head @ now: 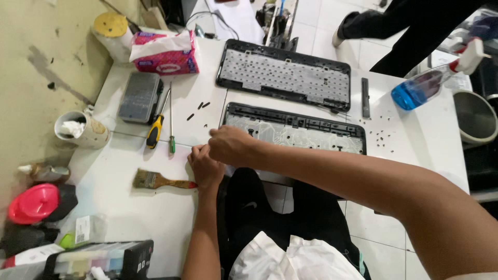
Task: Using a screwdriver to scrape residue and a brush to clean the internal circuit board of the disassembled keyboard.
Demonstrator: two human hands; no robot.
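Observation:
Two halves of a taken-apart black keyboard lie on the white table. The near half [311, 134] shows a clear membrane sheet; the far half [284, 75] shows its grey underside. My right hand [231, 146] rests with fingers curled at the near half's left front corner. My left hand [205, 167] sits just under it at the table edge, fingers bent. Whether either hand pinches something small is hidden. A paintbrush [158, 181] with a wooden handle lies just left of my left hand.
A yellow-handled screwdriver [154, 130] and a thin green one [171, 140] lie left of the keyboard, beside a grey case [138, 97]. Small black screws [381, 136] dot the table at right. A blue spray bottle [423, 85], tissue pack [166, 54] and cup [83, 129] stand around. Another person's legs [410, 26] are beyond the table.

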